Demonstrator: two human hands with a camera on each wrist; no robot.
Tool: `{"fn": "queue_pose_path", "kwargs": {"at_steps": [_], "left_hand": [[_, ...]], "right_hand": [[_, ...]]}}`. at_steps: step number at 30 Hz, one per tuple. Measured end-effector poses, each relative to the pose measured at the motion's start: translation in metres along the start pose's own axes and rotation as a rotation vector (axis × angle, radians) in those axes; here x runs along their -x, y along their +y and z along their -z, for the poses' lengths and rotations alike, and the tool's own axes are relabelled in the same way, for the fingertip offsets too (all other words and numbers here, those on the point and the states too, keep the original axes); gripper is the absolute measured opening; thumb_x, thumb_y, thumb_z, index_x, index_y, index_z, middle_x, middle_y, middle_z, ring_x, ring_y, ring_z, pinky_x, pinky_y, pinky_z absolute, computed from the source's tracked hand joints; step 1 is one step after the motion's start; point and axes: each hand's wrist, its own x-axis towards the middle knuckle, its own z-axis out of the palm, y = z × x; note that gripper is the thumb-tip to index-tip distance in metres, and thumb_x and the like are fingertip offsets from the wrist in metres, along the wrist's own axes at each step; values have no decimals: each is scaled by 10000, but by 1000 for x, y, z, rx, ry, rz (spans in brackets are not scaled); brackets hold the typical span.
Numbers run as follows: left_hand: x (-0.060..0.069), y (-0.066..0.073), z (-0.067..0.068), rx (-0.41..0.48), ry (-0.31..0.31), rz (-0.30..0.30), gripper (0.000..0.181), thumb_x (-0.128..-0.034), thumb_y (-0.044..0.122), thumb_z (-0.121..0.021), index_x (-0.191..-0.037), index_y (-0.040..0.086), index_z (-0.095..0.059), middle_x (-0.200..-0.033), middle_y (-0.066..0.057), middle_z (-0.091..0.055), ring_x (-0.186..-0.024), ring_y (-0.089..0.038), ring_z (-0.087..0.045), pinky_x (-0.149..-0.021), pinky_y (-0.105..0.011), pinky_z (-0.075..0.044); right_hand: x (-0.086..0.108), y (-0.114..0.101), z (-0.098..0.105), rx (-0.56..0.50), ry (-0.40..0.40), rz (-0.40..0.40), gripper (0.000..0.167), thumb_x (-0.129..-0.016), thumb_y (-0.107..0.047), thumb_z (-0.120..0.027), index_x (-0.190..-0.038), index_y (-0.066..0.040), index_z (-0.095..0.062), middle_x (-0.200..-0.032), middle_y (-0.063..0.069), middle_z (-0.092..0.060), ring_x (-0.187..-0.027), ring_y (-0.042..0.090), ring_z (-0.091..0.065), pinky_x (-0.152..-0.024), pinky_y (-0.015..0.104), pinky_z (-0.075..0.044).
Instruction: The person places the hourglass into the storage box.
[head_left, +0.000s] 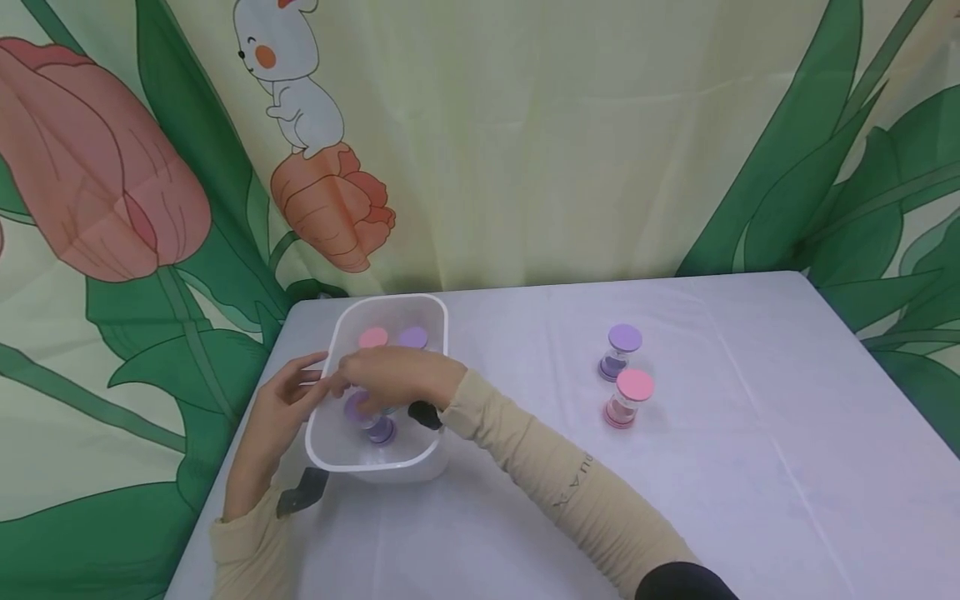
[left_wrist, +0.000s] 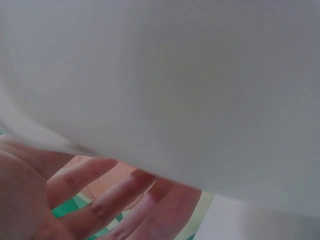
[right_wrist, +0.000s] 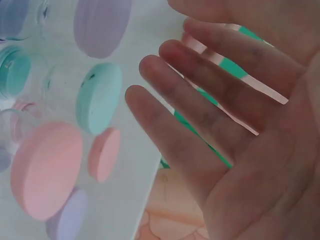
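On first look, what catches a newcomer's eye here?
Probably the printed pink tulip, far left on the backdrop. Next, the right hand is over the white plastic bin, left hand beside it. Two sand timers, purple-capped and pink-capped, stand right of the bin.

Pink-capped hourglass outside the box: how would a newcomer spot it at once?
On the table, find the white box, then look right. The pink-capped hourglass stands there, pink on top and nearer the camera than the purple-capped hourglass.

White tub: smooth plastic, soft sheen
Round caps: smooth matt plastic
Clear cylinders: glossy, glass or plastic unclear
Tablecloth: matt cloth, faintly creased
Backdrop: printed cloth
Sleeve: wrinkled matt cloth
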Motion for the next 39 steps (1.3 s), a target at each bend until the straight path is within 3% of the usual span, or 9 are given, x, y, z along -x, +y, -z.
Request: {"fn": "queue_pose_path", "kwargs": {"at_steps": [7,17,25,30,35,39], "left_hand": [[0,-1,-2,-12,7,3,603,-982,396,-601,-1502,147,-423,-1395,-209,-533,-1205,-394,-588,-902,-436,-562],[0,-4,-2,4,22,9,591,-981,393,-603,-1497,161,-432,-1388,-183,-550,-1196,-360,-601,-928,-473,-543],[-2,-3,-3,-2,16,37,602,-979,401,-602,-1504,166,-423,-1393,-189,-544,-1207,-367,-597,-929,-459,-542],[-2,0,-2,-10,21,34,601,-973,419,-606,-1492,165,-441,-1369,-186,-559,-1174,-335,-618,-912,-432,-554],[0,2,-2,-29,36,32,593,-967,437,-609,-1476,171,-464,-1336,-155,-581,-1119,-253,-632,-887,-382,-564],[1,3,-2,-17,20,35,605,-971,435,-601,-1488,162,-446,-1365,-179,-554,-1166,-320,-605,-920,-431,-550]], "right_hand": [[14,1,6,5,48,22,431,-888,-188,-756,-1301,-118,-652,-1280,3,-653,-1165,100,-606,-991,153,-451],[31,5,13,24,94,73,367,-909,-149,-731,-1263,-75,-665,-1219,29,-670,-1129,128,-608,-961,135,-443],[54,16,15,16,160,33,285,-927,-101,-663,-1212,-96,-672,-1167,-9,-651,-1076,126,-594,-948,166,-448],[69,25,14,-17,209,57,204,-914,-48,-651,-1099,-123,-692,-1097,-20,-649,-1063,132,-562,-927,176,-440],[81,27,15,-5,244,36,283,-895,-101,-725,-1176,-124,-695,-1140,-16,-667,-1074,113,-565,-958,203,-455],[90,27,15,23,269,33,279,-918,-108,-705,-1196,-90,-687,-1149,22,-661,-1075,137,-576,-957,230,-470]]}}
